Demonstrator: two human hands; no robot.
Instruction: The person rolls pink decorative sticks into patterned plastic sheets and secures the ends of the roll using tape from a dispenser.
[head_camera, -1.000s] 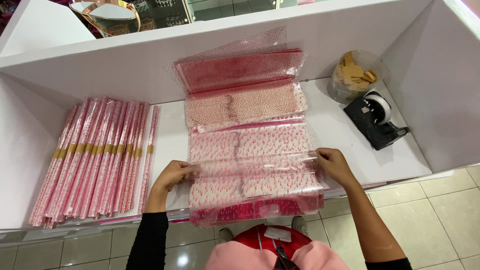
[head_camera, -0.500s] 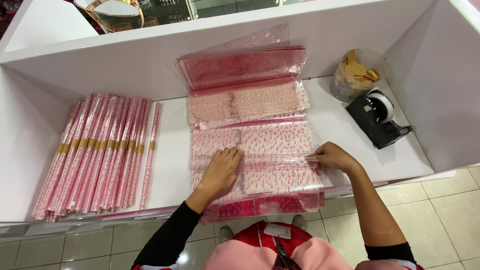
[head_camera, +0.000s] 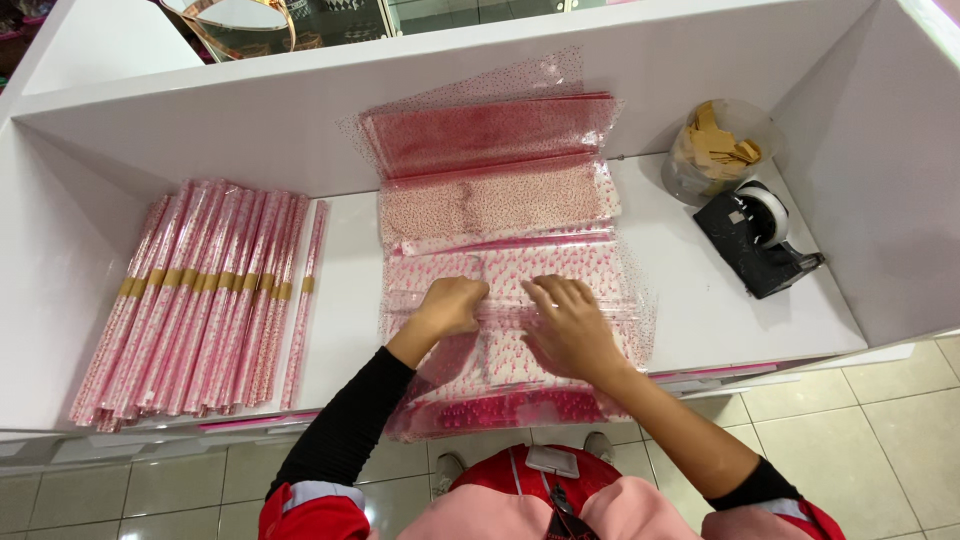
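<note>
Head view: both hands rest on a stack of pink patterned plastic sheets (head_camera: 500, 230) lying on a white counter (head_camera: 700, 300). The left hand (head_camera: 452, 305) is curled into a loose fist, knuckles pressed on the top sheet near its middle; whether it pinches a fold cannot be told. The right hand (head_camera: 570, 325) lies flat and open, fingers spread, palm down on the same sheet, just beside the left hand. The far edge of the stack leans up against the white back wall (head_camera: 250, 120); the near edge overhangs the front edge of the counter. To the left, well apart from the stack, lies a row of rolled pink sheets (head_camera: 200, 300) with gold bands, with bare counter between. To the right, bare counter separates the stack from a black tape dispenser (head_camera: 757, 240) and a clear tub of brown tags (head_camera: 715, 150), both near the right side wall (head_camera: 880, 170).
</note>
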